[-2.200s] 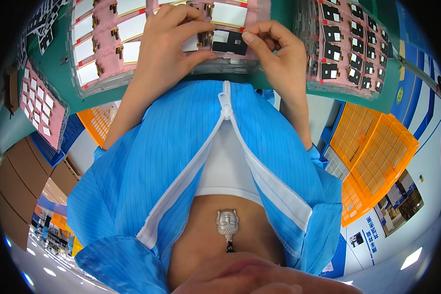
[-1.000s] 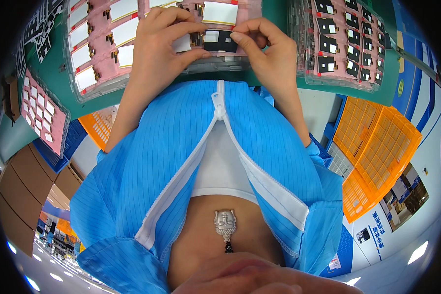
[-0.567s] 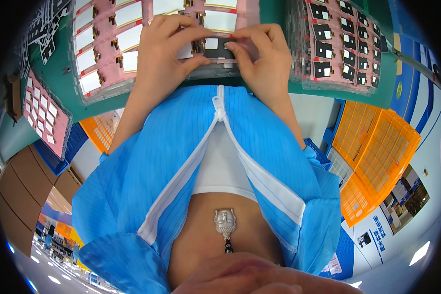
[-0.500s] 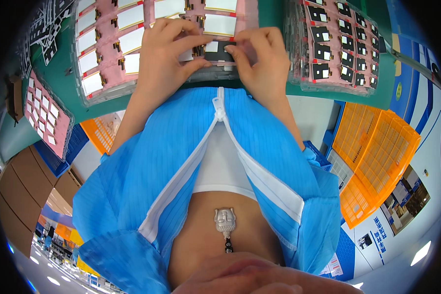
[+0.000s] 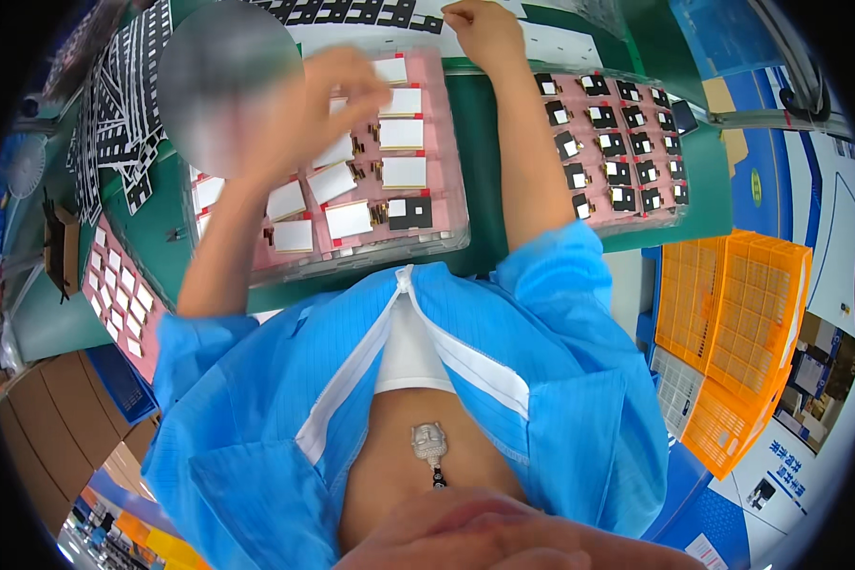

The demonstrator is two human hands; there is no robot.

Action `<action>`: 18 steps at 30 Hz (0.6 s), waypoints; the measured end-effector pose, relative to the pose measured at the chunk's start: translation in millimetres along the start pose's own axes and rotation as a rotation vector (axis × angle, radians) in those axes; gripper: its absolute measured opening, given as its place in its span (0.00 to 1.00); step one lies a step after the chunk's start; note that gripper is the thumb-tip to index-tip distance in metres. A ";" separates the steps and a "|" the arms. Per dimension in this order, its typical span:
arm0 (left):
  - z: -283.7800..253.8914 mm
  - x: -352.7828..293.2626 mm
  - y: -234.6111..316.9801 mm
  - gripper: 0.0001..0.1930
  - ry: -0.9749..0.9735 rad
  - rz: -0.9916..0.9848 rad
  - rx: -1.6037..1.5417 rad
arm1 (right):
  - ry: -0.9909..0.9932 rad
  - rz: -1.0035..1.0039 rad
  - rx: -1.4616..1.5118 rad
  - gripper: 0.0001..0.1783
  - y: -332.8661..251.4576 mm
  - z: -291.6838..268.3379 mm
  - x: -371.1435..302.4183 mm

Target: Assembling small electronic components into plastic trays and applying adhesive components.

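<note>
My left hand (image 5: 318,114) hovers over a pink-lined clear tray (image 5: 458,214) of white rectangular panels with gold-brown flex tails. Motion smears its fingers, so I cannot tell whether they hold anything. At the far edge of the table my right hand (image 5: 489,33) is closed in a pinch, beside the end of a row of black die-cut stickers (image 5: 375,12) on a white backing sheet (image 5: 551,46). What lies between its fingertips is too small to make out. In the tray's near right corner, one panel carries a black sticker (image 5: 409,214) with a white square.
To the right stands a second pink-lined tray (image 5: 627,220) of panels with black stickers. Black sticker sheets (image 5: 123,104) pile at the left, above a pink sheet of small white pieces (image 5: 114,294). A grey round blur (image 5: 228,90) hides part of the table. Orange crates (image 5: 731,323) stand at right.
Both hands have left the near panel with the black sticker. My right hand has reached to the far sticker sheet; the left has lifted over the tray's middle. The view has shifted.
</note>
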State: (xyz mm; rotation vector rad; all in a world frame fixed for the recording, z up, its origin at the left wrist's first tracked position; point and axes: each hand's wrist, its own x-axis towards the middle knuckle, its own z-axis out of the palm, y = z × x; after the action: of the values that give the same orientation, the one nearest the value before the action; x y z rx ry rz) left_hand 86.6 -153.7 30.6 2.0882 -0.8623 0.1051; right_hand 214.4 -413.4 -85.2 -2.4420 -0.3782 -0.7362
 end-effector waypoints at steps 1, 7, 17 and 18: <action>-9.8 17.5 -15.5 0.09 -0.050 -0.101 -0.020 | -0.124 0.153 -0.053 0.10 -11.3 14.9 5.5; 21.3 118.2 -171.9 0.06 -0.147 -0.181 0.370 | -0.292 0.362 -0.116 0.16 -12.7 51.7 9.2; 69.0 179.2 -239.0 0.07 -0.235 -0.283 0.295 | -0.251 0.329 -0.252 0.13 -21.9 53.6 14.6; 69.7 180.1 -241.3 0.07 -0.226 -0.272 0.276 | -0.235 0.316 -0.270 0.12 -21.3 53.6 13.8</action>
State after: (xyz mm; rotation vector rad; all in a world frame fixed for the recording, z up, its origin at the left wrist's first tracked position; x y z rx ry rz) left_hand 355.4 -206.2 -112.7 2.4924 -0.7163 -0.1706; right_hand 239.4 -363.5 -105.4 -2.7635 0.0271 -0.3851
